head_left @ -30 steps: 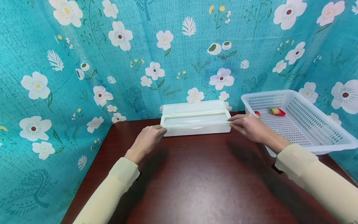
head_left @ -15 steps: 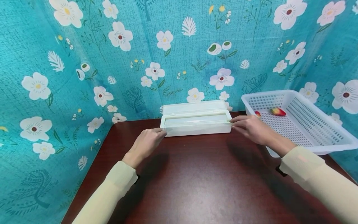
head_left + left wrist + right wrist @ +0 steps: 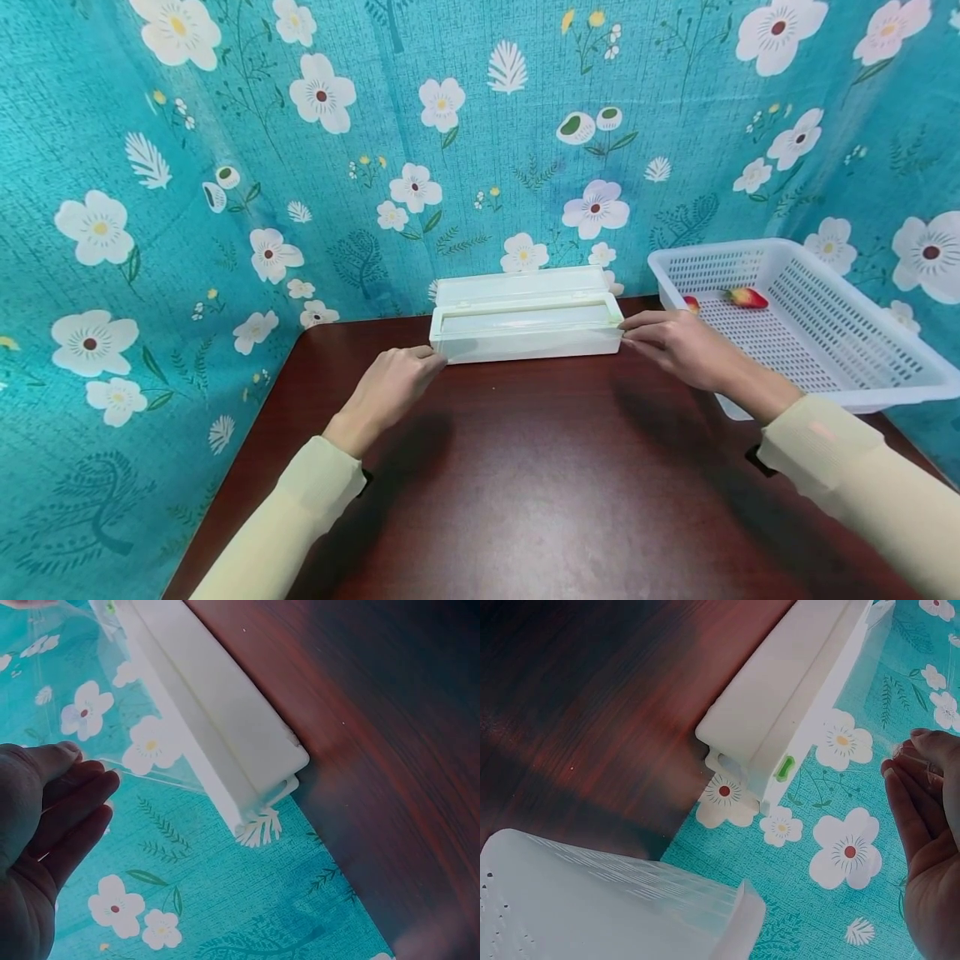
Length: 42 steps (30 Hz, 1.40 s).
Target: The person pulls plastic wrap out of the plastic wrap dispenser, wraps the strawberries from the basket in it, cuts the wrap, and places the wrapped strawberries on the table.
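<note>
A long white cling film dispenser [image 3: 528, 343] stands at the back of the table with its lid [image 3: 521, 287] raised. Clear cling film [image 3: 124, 664] stretches from it toward both hands. My left hand [image 3: 386, 387] is just off the dispenser's left front corner, pinching the film's edge between thumb and fingers. At the right front corner, my right hand [image 3: 682, 350] pinches the film's other corner, seen bunched at the fingertips in the right wrist view. A green slider [image 3: 785, 769] sits on the dispenser's right end.
To the right stands a white perforated plastic basket [image 3: 817, 333] with a red-and-yellow strawberry [image 3: 746, 298] and another red piece [image 3: 692, 305] inside. A teal floral curtain [image 3: 480, 150] hangs right behind the dark red wooden table [image 3: 510, 467].
My left hand has drawn slightly down and left, and my right hand slightly right, still pinching the film. The dispenser and basket stay in place.
</note>
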Motion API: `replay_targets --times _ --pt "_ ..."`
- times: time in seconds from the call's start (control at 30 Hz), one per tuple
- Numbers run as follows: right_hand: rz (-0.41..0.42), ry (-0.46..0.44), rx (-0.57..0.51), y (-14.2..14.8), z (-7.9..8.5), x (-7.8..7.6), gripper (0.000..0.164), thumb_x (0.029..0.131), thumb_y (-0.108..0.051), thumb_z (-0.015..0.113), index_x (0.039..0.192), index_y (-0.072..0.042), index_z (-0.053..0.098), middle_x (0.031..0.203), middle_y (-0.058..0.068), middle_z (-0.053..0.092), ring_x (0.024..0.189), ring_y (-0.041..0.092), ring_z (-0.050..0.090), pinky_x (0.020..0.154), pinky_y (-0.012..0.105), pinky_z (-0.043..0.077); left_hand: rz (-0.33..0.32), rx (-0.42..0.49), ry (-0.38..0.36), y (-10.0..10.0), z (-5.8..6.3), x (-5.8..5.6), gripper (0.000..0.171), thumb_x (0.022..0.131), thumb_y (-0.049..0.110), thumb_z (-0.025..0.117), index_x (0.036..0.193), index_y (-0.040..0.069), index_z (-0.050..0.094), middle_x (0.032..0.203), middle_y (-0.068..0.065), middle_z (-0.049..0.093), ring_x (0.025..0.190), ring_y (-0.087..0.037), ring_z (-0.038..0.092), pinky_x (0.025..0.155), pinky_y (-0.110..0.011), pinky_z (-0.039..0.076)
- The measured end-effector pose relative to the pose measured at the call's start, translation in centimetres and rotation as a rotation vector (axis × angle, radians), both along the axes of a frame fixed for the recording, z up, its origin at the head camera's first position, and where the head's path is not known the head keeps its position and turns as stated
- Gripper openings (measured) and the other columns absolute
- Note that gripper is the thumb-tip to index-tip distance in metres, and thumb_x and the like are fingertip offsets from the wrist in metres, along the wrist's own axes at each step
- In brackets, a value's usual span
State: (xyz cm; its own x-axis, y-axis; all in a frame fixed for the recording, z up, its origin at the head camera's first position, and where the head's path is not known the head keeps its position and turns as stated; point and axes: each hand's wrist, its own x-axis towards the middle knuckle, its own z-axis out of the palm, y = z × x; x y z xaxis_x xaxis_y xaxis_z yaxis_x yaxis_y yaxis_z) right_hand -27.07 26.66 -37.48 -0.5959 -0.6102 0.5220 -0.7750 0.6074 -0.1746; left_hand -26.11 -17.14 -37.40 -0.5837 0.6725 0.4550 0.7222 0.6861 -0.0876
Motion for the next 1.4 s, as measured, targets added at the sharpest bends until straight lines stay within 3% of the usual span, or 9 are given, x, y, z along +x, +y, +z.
replay_targets --times 0.3,0.53,0.73,1.03,1.23,1.3,1.4 --pt "0.0 -0.004 -0.001 -0.1 0.3 0.5 0.027 0.08 0.006 0.082 0.105 -0.003 0.081 0.11 0.013 0.075 0.094 0.029 0.074 0.077 0.045 0.06 -0.011 0.011 0.002 -0.2 0.2 0.5 0.019 0.09 0.004 0.078 0.107 0.01 0.077 0.084 -0.002 0.073 0.063 -0.011 0.063 0.059 -0.025 0.053" --pt "0.017 0.026 -0.023 -0.3 0.9 0.5 0.03 0.077 0.006 0.084 0.106 -0.003 0.08 0.112 0.014 0.075 0.095 0.031 0.075 0.078 0.046 0.06 -0.001 0.042 0.006 -0.3 0.6 0.9 0.025 0.087 0.007 0.081 0.112 0.01 0.077 0.09 -0.006 0.076 0.072 -0.016 0.072 0.069 -0.03 0.06" --pt "0.007 0.015 -0.023 -0.3 1.4 0.8 0.032 0.077 0.007 0.084 0.107 -0.003 0.08 0.114 0.015 0.074 0.096 0.034 0.074 0.077 0.047 0.059 0.013 0.05 -0.004 -0.4 0.8 1.1 0.029 0.086 0.007 0.082 0.114 0.009 0.077 0.091 -0.006 0.076 0.073 -0.017 0.072 0.071 -0.029 0.06" --pt "-0.02 0.033 0.014 -0.5 1.4 2.3 0.032 0.077 0.003 0.085 0.108 -0.005 0.08 0.115 0.012 0.074 0.096 0.026 0.075 0.077 0.039 0.06 0.012 0.053 -0.007 -0.6 0.9 1.7 0.028 0.085 0.004 0.083 0.111 0.008 0.078 0.095 -0.007 0.077 0.077 -0.017 0.073 0.073 -0.03 0.06" --pt "-0.002 0.073 0.013 -0.6 1.8 3.3 0.038 0.074 0.003 0.087 0.11 -0.005 0.08 0.116 0.01 0.074 0.096 0.028 0.075 0.078 0.042 0.058 0.008 0.056 0.008 -0.7 1.1 2.4 0.03 0.083 0.004 0.085 0.112 0.008 0.078 0.099 -0.007 0.077 0.081 -0.019 0.074 0.075 -0.032 0.061" --pt "0.004 0.087 0.015 -0.7 2.0 3.5 0.04 0.072 0.003 0.088 0.111 -0.005 0.079 0.117 0.01 0.074 0.097 0.028 0.075 0.081 0.038 0.056 0.013 0.058 0.011 -0.8 1.2 2.6 0.032 0.082 0.004 0.086 0.113 0.008 0.078 0.1 -0.008 0.077 0.083 -0.02 0.075 0.077 -0.033 0.061" --pt "0.003 0.099 0.022 -0.7 2.3 3.8 0.042 0.071 0.001 0.089 0.111 -0.006 0.079 0.118 0.009 0.074 0.098 0.027 0.075 0.089 0.023 0.051 0.014 0.063 0.012 -0.8 1.3 3.0 0.034 0.079 0.005 0.087 0.113 0.007 0.078 0.101 -0.009 0.077 0.085 -0.021 0.075 0.078 -0.033 0.061"
